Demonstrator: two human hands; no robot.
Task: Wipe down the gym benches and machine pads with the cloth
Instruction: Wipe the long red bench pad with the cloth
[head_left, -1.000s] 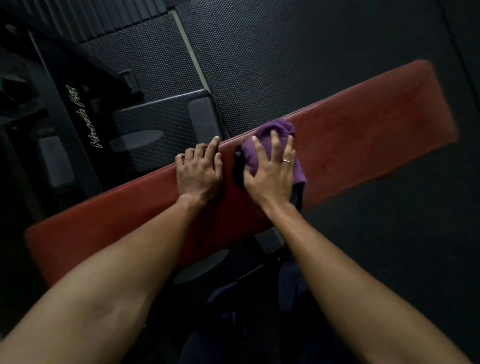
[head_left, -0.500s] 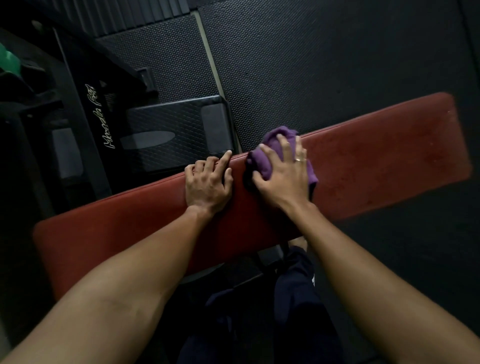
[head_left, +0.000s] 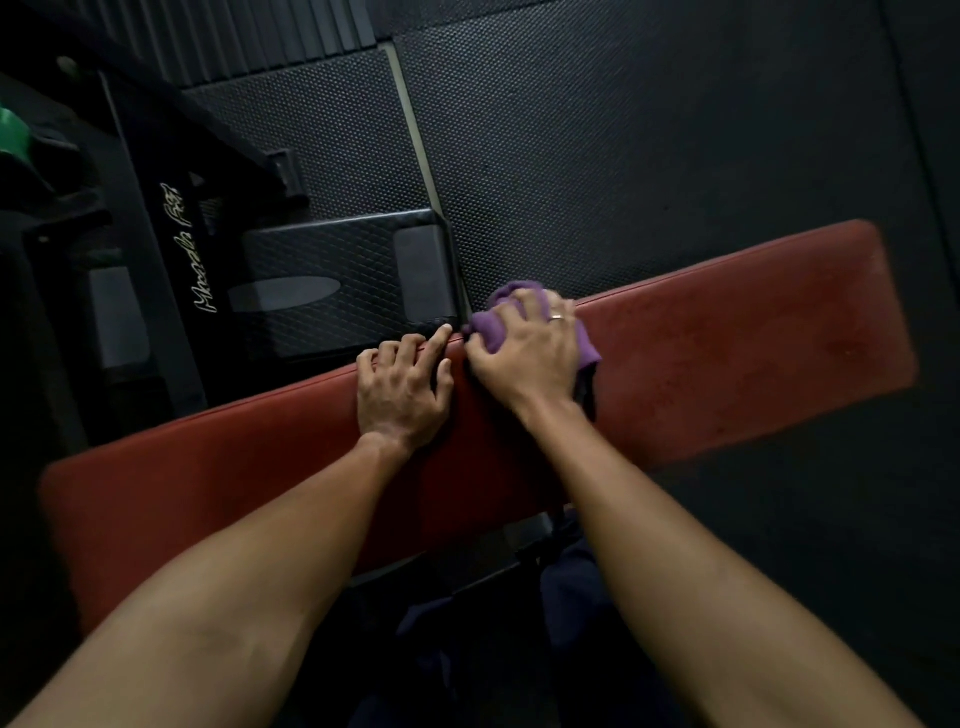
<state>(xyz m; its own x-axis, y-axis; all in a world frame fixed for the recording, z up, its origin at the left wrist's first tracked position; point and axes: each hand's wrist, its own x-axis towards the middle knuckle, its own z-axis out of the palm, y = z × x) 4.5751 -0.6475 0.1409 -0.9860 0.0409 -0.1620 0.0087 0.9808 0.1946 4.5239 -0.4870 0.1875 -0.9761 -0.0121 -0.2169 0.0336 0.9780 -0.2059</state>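
Wiping the far edge of the red bench (head_left: 727, 338), about halfway along

The right hand (head_left: 524, 358) has its fingers curled over the bunched purple cloth (head_left: 493, 327), pressing it onto the pad's far edge, likely so the wad stays put while it rubs. The left hand (head_left: 405, 389) sits just beside it, palm down, three fingers bent over the same edge and the forefinger straight; I'd say it's bracing the lean. The pad looks scuffed and mottled towards its right end. It's a dim room, with black studded mats (head_left: 623, 156) underfoot and a dark machine frame (head_left: 176, 249) with pale lettering beyond the bench
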